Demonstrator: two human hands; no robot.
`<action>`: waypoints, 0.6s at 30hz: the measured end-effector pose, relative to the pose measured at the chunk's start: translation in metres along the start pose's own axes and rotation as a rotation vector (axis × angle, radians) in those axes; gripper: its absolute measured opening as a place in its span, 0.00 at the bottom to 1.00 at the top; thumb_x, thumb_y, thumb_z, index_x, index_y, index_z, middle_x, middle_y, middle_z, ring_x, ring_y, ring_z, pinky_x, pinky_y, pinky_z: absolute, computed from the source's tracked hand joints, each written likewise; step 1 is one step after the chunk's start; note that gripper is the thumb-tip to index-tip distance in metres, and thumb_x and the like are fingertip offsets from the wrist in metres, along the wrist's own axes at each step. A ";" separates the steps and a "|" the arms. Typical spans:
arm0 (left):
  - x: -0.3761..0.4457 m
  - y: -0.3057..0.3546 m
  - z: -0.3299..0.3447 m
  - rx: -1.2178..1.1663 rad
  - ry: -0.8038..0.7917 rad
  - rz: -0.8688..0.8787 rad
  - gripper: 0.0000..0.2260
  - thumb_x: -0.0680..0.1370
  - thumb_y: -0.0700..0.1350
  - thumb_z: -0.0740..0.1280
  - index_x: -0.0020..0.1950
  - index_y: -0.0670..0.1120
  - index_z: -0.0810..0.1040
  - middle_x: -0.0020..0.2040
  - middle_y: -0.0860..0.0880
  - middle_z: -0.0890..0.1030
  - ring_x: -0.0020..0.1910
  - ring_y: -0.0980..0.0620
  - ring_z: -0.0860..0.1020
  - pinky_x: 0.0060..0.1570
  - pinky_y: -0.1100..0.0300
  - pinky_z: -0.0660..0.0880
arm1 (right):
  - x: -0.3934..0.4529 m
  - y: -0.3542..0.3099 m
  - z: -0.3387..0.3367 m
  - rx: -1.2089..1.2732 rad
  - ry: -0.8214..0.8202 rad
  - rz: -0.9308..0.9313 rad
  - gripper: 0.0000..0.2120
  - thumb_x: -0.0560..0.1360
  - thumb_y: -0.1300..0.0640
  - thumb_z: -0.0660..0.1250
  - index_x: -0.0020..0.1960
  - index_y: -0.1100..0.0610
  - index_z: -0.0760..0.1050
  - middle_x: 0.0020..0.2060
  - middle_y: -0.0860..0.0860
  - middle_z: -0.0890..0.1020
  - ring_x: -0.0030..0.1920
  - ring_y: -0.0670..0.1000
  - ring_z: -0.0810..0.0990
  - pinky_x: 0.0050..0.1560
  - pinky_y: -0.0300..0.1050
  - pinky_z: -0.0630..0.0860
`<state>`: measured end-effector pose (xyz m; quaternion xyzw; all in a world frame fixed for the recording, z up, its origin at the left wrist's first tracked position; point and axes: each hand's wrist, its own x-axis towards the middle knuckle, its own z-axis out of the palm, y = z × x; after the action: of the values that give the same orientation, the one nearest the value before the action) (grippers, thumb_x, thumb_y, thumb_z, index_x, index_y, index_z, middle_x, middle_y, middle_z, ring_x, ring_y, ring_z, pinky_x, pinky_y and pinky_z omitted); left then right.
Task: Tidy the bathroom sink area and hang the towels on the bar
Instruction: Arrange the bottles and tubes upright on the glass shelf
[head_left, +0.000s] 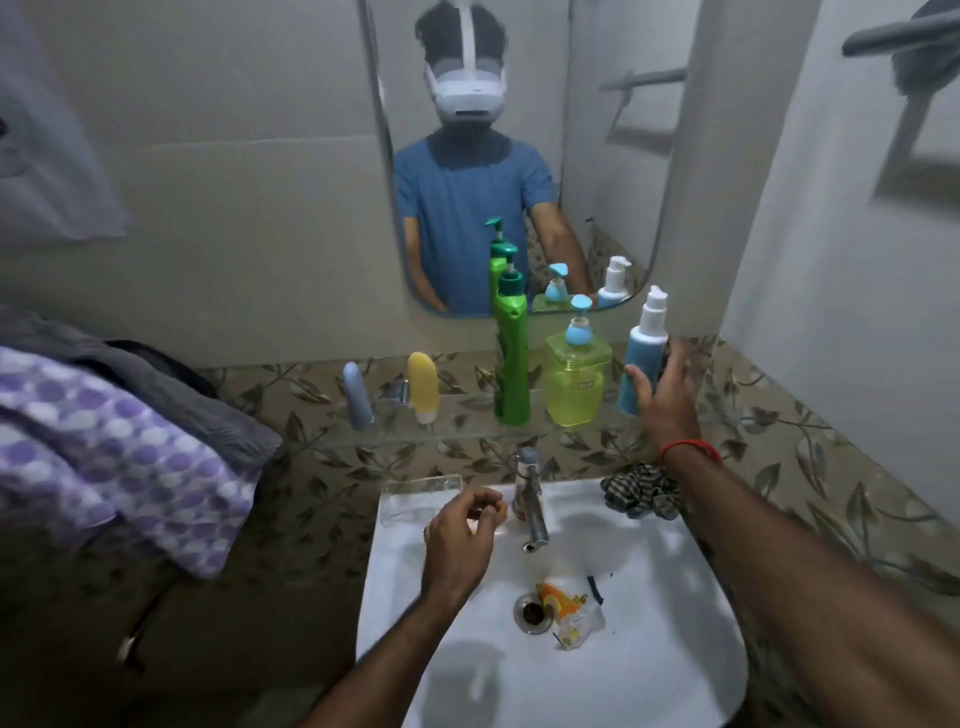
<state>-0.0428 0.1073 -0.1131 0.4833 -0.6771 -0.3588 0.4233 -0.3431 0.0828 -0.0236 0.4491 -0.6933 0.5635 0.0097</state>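
Observation:
My right hand (667, 397) is wrapped around a blue and white pump bottle (644, 348) at the right end of the glass shelf (457, 428). My left hand (462, 538) is curled over the sink's back left rim, pinching a small orange piece (500, 512) beside a clear soap dish (415, 499). A purple dotted towel (130, 457) and a grey towel (182, 387) lie heaped at the left. A checked cloth (644, 493) sits crumpled on the sink's right rim. The towel bar (883, 36) is at the upper right with something grey on it.
On the shelf stand a green pump bottle (511, 358), a yellow-green dispenser (576, 384), a yellow tube (423, 387) and a blue-grey tube (357, 395). The tap (530, 493) stands over the white sink (675, 675). An orange wrapper (569, 610) lies by the drain (532, 614).

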 end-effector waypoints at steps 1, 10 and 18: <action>0.001 -0.004 -0.003 -0.005 0.010 -0.030 0.07 0.76 0.45 0.66 0.48 0.56 0.83 0.45 0.62 0.85 0.47 0.62 0.82 0.50 0.56 0.79 | 0.001 -0.001 0.002 0.006 -0.009 0.009 0.28 0.79 0.53 0.67 0.74 0.60 0.62 0.66 0.63 0.73 0.64 0.62 0.75 0.61 0.54 0.73; 0.004 -0.023 -0.016 -0.053 0.079 -0.173 0.07 0.79 0.39 0.69 0.52 0.50 0.83 0.50 0.51 0.86 0.51 0.56 0.83 0.39 0.77 0.72 | 0.014 0.006 0.006 0.020 -0.061 0.042 0.27 0.78 0.55 0.67 0.74 0.56 0.61 0.67 0.61 0.73 0.66 0.61 0.74 0.65 0.61 0.73; 0.000 -0.031 -0.019 0.132 0.148 -0.082 0.11 0.85 0.51 0.58 0.56 0.53 0.81 0.54 0.55 0.82 0.57 0.55 0.77 0.58 0.53 0.69 | -0.038 0.004 0.000 0.061 0.241 -0.119 0.16 0.81 0.57 0.60 0.68 0.59 0.70 0.60 0.60 0.74 0.60 0.56 0.75 0.62 0.41 0.71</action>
<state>-0.0146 0.0976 -0.1340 0.5625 -0.6457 -0.2938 0.4246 -0.3230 0.1062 -0.0460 0.4185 -0.6417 0.6327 0.1127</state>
